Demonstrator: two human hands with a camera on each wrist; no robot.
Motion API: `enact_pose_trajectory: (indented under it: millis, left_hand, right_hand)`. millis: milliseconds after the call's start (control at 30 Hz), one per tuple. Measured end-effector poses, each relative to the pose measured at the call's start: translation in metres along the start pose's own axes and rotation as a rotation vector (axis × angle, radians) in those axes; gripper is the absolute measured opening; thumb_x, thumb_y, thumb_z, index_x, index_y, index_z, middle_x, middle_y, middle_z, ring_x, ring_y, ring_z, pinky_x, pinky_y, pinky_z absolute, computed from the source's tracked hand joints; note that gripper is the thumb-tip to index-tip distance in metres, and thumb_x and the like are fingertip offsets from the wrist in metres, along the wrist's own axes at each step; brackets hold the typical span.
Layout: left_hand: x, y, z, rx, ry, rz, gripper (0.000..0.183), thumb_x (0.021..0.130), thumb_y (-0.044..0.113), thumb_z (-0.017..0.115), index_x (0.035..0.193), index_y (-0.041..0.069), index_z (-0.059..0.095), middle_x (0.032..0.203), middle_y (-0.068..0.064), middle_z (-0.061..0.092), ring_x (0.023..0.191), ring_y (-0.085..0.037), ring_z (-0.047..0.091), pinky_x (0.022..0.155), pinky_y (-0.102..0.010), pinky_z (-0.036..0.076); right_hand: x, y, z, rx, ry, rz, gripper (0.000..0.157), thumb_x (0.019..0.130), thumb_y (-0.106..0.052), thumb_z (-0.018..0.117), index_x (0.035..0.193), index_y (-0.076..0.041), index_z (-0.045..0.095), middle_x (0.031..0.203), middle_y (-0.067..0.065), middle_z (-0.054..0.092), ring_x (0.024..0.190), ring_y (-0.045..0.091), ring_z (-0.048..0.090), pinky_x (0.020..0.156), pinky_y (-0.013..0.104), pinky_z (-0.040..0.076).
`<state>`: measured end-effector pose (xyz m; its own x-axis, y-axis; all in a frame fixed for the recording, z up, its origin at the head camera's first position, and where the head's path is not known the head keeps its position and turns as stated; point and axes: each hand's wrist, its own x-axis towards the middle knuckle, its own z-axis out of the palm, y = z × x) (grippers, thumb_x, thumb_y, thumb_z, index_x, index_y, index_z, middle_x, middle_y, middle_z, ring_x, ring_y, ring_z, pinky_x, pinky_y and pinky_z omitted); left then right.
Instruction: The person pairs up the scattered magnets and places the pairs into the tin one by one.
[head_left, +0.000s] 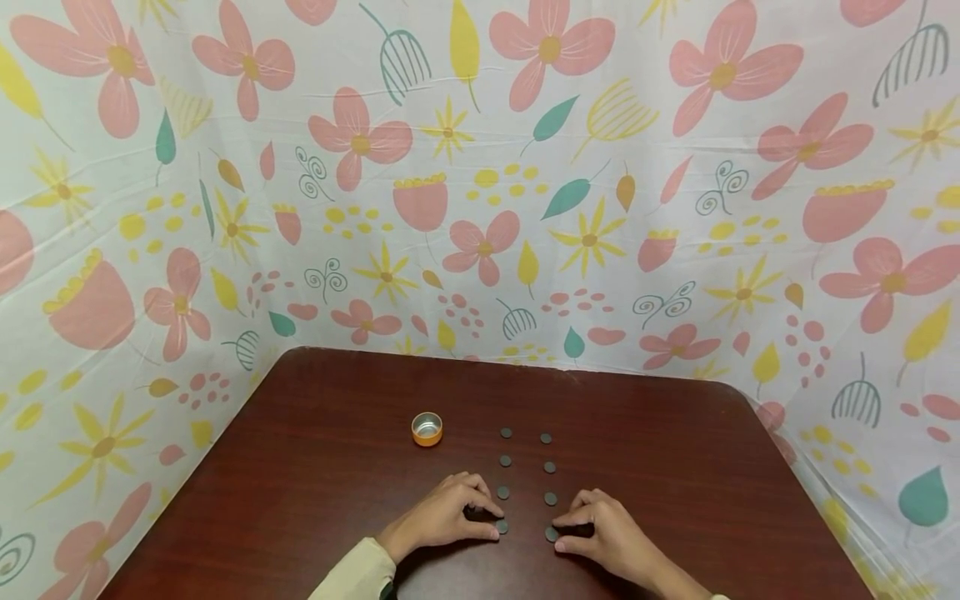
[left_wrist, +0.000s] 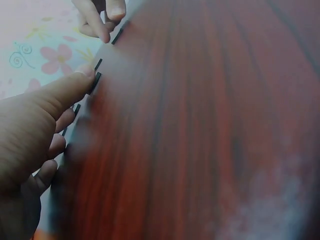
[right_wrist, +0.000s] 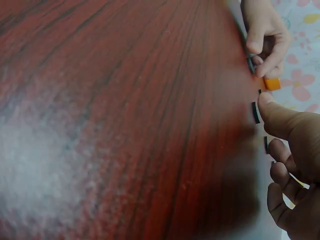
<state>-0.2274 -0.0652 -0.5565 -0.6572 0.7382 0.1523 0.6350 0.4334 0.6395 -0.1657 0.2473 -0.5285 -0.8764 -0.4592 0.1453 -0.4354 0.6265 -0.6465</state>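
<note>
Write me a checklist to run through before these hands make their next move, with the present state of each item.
1. Dark discs laid flat in two columns of four, none stacked: ok.
2. Left hand at the left column's nearest disc: ok, thumb and index finger meet it.
3. Right hand at the right column's nearest disc: ok, likewise.
4. Both grips firm enough to lift: cannot tell.
5. Columns apart: ok, bare table shows between them.
6. Orange tin upright with its open side up: ok, beyond the left hand.
</note>
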Motion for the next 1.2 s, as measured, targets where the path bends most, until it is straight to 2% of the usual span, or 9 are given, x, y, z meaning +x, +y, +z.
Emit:
enact_pose_trajectory:
  millis: [300,567,800,967,1067,1200]
  left_hand:
    - [0.001,0.001,0.004,0.010,0.023,-0.009,0.022,0.093,0.045,0.075,0.110,0.032,0.080,0.102,0.022,0.057,0.090,0.002,0.046,0.084,-0.025,0.039]
    - [0.004,0.004,0.005,0.011,0.013,-0.020,0.021,0.094,0.044,0.074,0.110,0.033,0.080,0.092,0.022,0.057,0.080,0.003,0.045,0.078,-0.024,0.034]
    - [0.013,0.008,0.008,0.072,-0.005,0.050,0.020,0.094,0.042,0.074,0.110,0.031,0.081,0.082,0.023,0.056,0.075,0.007,0.047,0.076,-0.019,0.036]
    - [0.019,0.012,0.012,0.059,-0.005,0.117,0.020,0.094,0.035,0.076,0.110,0.023,0.081,0.078,0.020,0.057,0.065,0.008,0.046,0.064,-0.012,0.041]
    - [0.022,0.014,0.015,0.049,-0.011,0.127,0.020,0.094,0.033,0.076,0.109,0.021,0.081,0.077,0.019,0.058,0.061,0.008,0.046,0.057,-0.012,0.041]
    - [0.026,0.015,0.016,0.061,-0.017,0.127,0.019,0.094,0.033,0.076,0.109,0.022,0.081,0.077,0.019,0.058,0.061,0.008,0.047,0.056,-0.012,0.041]
  right_hand:
    - [0.001,0.002,0.006,-0.023,0.037,-0.010,0.025,0.085,-0.038,0.083,0.100,-0.018,0.084,0.090,-0.016,0.062,0.081,0.003,0.052,0.065,0.022,0.046]
    - [0.003,0.001,0.008,-0.001,0.033,-0.020,0.018,0.086,-0.035,0.083,0.098,-0.021,0.084,0.090,-0.016,0.062,0.080,0.004,0.052,0.064,0.023,0.046]
    - [0.007,0.000,0.011,0.008,0.024,-0.024,0.019,0.087,-0.036,0.082,0.098,-0.021,0.084,0.090,-0.016,0.063,0.081,0.003,0.053,0.065,0.023,0.047]
    - [0.012,-0.002,0.013,-0.005,0.010,-0.029,0.018,0.087,-0.036,0.082,0.099,-0.023,0.084,0.091,-0.017,0.064,0.082,0.001,0.052,0.066,0.023,0.046]
    - [0.014,-0.003,0.014,-0.013,0.001,-0.027,0.018,0.088,-0.036,0.081,0.100,-0.023,0.084,0.089,-0.018,0.064,0.080,0.000,0.050,0.065,0.023,0.044]
    - [0.015,-0.005,0.015,-0.017,0.005,-0.036,0.017,0.088,-0.034,0.082,0.100,-0.022,0.084,0.087,-0.018,0.064,0.079,0.000,0.050,0.064,0.022,0.043]
